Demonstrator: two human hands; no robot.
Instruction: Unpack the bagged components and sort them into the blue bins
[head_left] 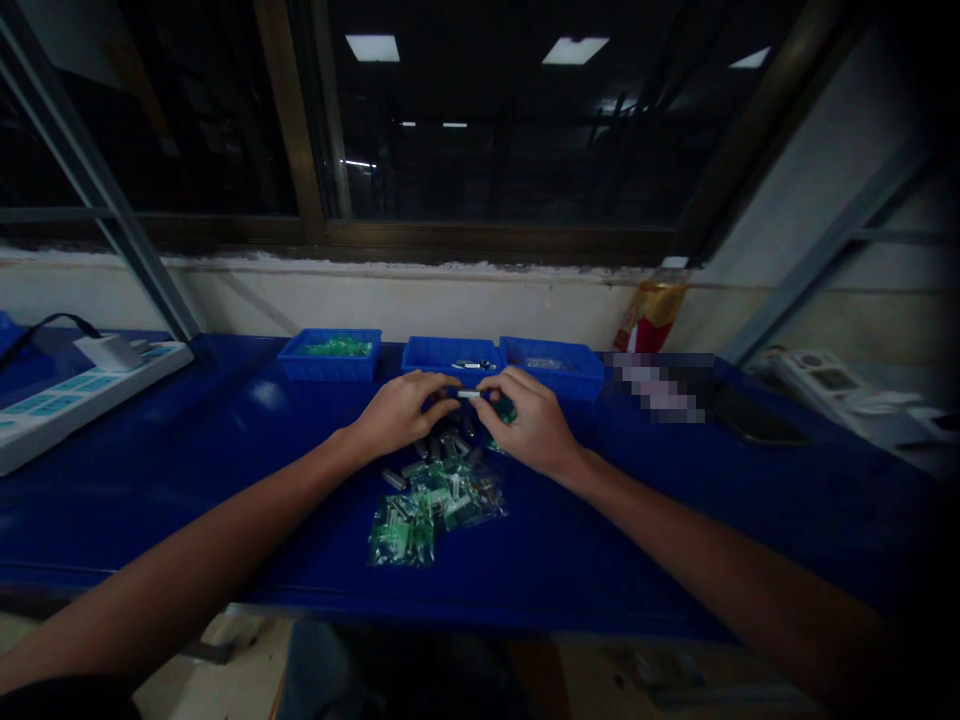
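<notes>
A small pale cylindrical piece (pixel 469 394) is pinched at its two ends between my hands, above the blue table. My left hand (pixel 405 410) has thumb and fingertips closed at its left end. On its right end, the fingertips of my right hand (pixel 529 418) are closed too. Below them lies a loose heap of dark metallic cylinders (pixel 450 443). Nearer to me are several clear plastic bags with green print (pixel 402 535), with small parts inside. A bit of green plastic (pixel 506 410) shows partly behind my right hand.
Along the back stand a blue bin with green bags (pixel 330 370), a blue bin with small metal parts (pixel 431 355) and another blue bin (pixel 577 375). A white power strip (pixel 90 400) lies at left. A dark phone-like slab (pixel 757 415) and a red-gold packet (pixel 651 315) are at right.
</notes>
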